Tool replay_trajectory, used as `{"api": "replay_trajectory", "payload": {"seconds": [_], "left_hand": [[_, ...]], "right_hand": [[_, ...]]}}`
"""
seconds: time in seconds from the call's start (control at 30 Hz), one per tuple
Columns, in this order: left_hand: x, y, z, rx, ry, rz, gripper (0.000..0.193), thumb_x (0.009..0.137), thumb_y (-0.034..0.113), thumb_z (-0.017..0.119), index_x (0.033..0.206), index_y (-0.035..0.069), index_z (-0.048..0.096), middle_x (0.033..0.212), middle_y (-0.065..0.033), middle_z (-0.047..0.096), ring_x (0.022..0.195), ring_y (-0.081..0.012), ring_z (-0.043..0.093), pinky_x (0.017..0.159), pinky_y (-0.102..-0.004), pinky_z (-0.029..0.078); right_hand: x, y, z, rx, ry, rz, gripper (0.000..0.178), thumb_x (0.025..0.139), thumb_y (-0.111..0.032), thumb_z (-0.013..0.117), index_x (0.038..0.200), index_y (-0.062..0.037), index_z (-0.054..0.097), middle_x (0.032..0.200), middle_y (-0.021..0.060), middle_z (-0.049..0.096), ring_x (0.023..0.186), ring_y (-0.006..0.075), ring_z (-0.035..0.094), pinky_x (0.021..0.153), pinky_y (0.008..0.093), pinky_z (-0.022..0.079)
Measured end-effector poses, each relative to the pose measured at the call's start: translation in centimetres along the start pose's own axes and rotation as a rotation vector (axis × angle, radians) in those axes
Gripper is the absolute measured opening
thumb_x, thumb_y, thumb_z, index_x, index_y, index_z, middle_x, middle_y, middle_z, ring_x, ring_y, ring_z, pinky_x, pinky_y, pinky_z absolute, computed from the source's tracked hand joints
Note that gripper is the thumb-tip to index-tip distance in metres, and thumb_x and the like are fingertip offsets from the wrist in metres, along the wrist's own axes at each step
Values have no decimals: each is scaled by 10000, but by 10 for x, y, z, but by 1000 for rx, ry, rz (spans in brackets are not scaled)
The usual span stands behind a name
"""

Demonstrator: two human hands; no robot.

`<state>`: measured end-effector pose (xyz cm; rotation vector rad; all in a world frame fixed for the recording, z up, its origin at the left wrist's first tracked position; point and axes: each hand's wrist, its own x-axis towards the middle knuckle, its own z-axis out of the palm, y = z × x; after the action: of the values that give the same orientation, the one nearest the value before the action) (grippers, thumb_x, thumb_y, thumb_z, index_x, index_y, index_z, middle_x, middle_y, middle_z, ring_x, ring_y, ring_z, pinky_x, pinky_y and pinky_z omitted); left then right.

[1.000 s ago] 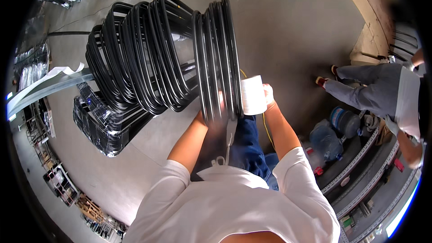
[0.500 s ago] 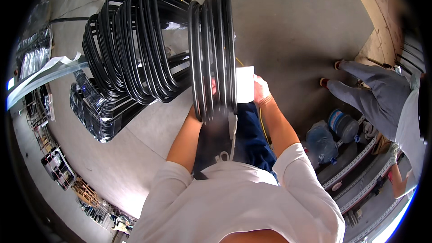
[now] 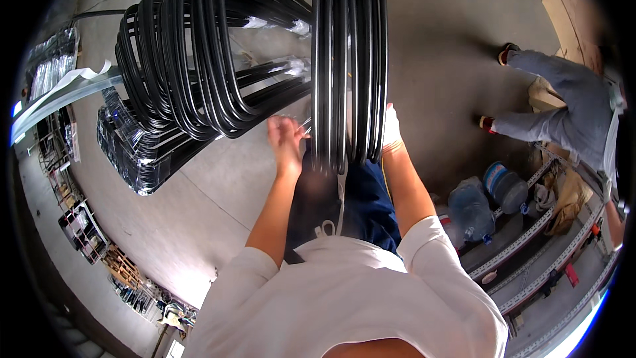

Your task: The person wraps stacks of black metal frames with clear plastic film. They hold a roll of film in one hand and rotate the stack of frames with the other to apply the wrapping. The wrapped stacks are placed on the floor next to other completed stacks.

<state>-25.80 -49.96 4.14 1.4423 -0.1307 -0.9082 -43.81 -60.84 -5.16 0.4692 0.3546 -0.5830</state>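
A row of black bent metal tube frames (image 3: 349, 59) hangs upright in front of me, its lower ends just above my lap. My left hand (image 3: 286, 140) is beside the row's left edge, slightly blurred, with fingers apart and nothing plainly held. At the right edge is my right hand (image 3: 392, 134), its fingers mostly hidden behind the tubes. I cannot make out whether it holds the white roll, which is out of sight. More black tube frames (image 3: 199, 59) fan out on the left, with clear film wrapped around some ends.
A film-wrapped frame bundle (image 3: 142, 159) is at lower left, beneath a rail (image 3: 73, 96) with a white strip. Another person (image 3: 556, 93) stands at right. Large water bottles (image 3: 472, 209) lie beside a metal rack (image 3: 510, 252). Cardboard (image 3: 560, 26) rests on the floor.
The near row of tube frames has shifted right. The white roll beside my right hand has gone from sight. My left hand has come out from behind the tubes. The other person's legs have moved.
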Motion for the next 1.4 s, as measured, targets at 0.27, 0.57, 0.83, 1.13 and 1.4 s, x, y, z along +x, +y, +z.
{"api": "replay_trajectory", "payload": {"seconds": [0.27,0.57,0.83,1.13,1.4], "left_hand": [[-42,45,-12,16,-176,84,109,914,181,454,912,83,405,731,-1,418,658,-94,404,657,-259,404],[-43,45,-44,20,-140,189,85,921,135,425,896,56,406,763,-14,422,677,-98,417,645,-242,378],[-16,45,-37,115,60,268,117,924,191,440,894,82,408,724,14,417,625,-66,398,559,-223,373],[-5,-12,-32,-278,387,222,76,881,95,467,829,101,412,666,48,387,576,-42,404,510,-188,368],[-87,-19,-40,212,281,417,72,858,76,487,913,46,452,849,-52,506,804,-119,503,740,-233,403]], "right_hand": [[-9,49,81,-246,-105,-172,521,854,-501,326,1165,-109,467,1097,96,529,918,282,523,793,437,432],[-22,15,80,-1357,-215,-88,461,663,-250,676,1046,-28,548,921,154,611,773,260,619,669,322,516],[-58,11,106,-980,-250,102,880,379,-95,773,1188,-14,438,1094,76,538,1033,185,495,930,281,347],[-66,18,103,-1298,-301,168,883,351,-121,788,1175,-47,480,1135,68,513,1043,192,480,946,299,328],[-86,45,93,-1541,-360,175,908,421,-154,835,1234,-87,437,1180,56,428,1153,214,386,1000,324,267]]}}
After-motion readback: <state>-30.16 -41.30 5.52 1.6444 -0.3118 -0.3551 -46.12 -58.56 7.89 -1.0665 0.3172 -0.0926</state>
